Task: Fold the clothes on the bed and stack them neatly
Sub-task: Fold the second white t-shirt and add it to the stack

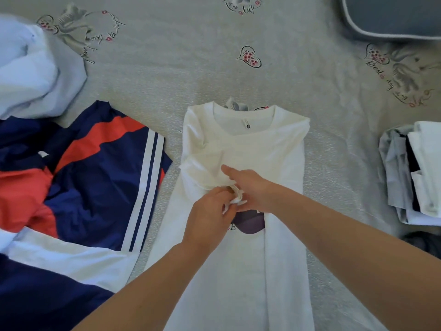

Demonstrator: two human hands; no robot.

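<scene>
A white long-sleeved shirt point(281, 149) lies flat on the bed in the middle, neck away from me, both sides folded inward and a purple print partly showing. My left hand point(207, 218) pinches the bunched white cuff of a sleeve at the shirt's middle. My right hand point(253, 187) lies on the folded sleeve just beside it, index finger stretched out, the other fingers touching the same cuff. At the right edge sits a stack of folded clothes point(415, 173).
A navy, red and white striped jacket point(95, 187) lies spread at the left. Behind it is a crumpled pale blue garment point(35, 72). A grey pillow point(393, 15) is at the far right corner. The grey printed bedsheet point(191, 68) is bare beyond the shirt.
</scene>
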